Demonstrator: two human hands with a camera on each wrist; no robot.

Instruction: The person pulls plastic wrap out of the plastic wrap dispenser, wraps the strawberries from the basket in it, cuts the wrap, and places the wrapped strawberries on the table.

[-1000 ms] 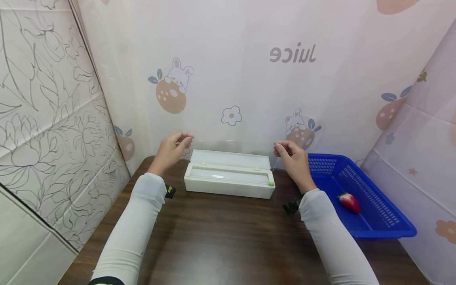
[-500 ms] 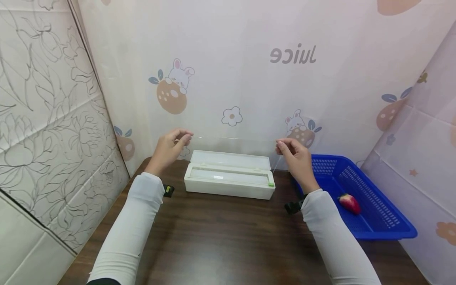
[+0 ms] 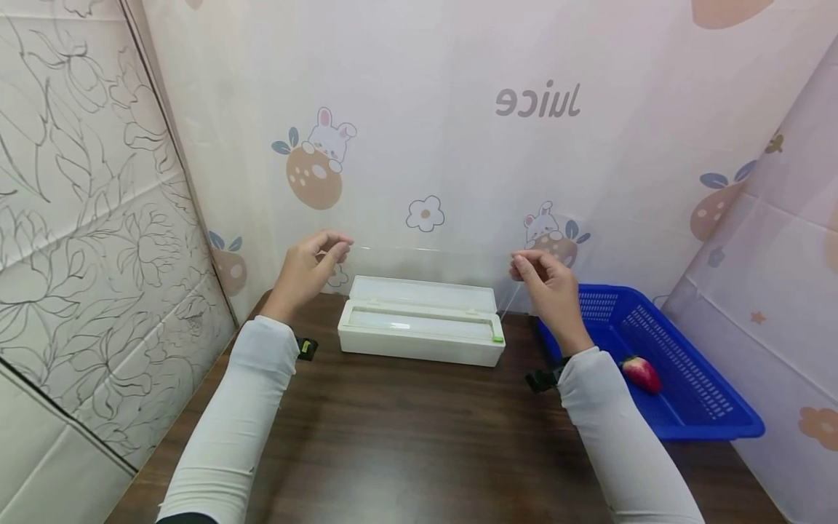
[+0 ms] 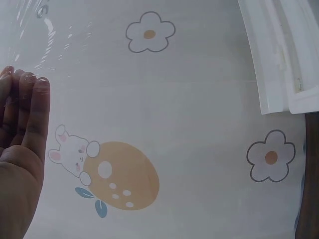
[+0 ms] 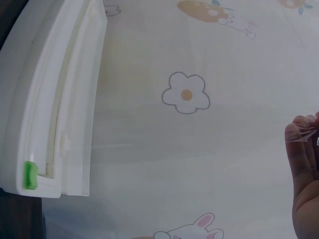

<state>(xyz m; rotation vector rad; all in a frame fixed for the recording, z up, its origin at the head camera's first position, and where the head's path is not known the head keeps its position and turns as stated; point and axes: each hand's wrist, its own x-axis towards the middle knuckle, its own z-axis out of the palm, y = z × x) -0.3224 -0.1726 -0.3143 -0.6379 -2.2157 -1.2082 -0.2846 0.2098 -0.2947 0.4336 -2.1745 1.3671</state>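
Note:
A clear sheet of cling film (image 3: pixel 427 249) stretches between the two hands, above and behind the white cling film dispenser (image 3: pixel 419 349). My left hand (image 3: pixel 309 269) pinches the film's left corner; creases of film show at its fingertips in the left wrist view. At the other corner, my right hand (image 3: pixel 546 291) grips the film between thumb and fingers, with wrinkled film over the fingertips (image 5: pixel 294 130) in the right wrist view. The dispenser's lid (image 3: pixel 424 293) stands open, and a green slide cutter (image 3: pixel 498 338) sits at its right end. Much of the film is too transparent to trace.
On the right stands a blue plastic basket (image 3: pixel 710 393) with a red and cream fruit (image 3: pixel 641 373) in it, partly behind the right forearm. The brown wooden table (image 3: pixel 406 429) meets a printed curtain (image 3: pixel 425 145) behind the dispenser.
Both hands have risen slightly and moved a little apart, lifting the film's edge higher above the dispenser. The dispenser and basket have stayed in place.

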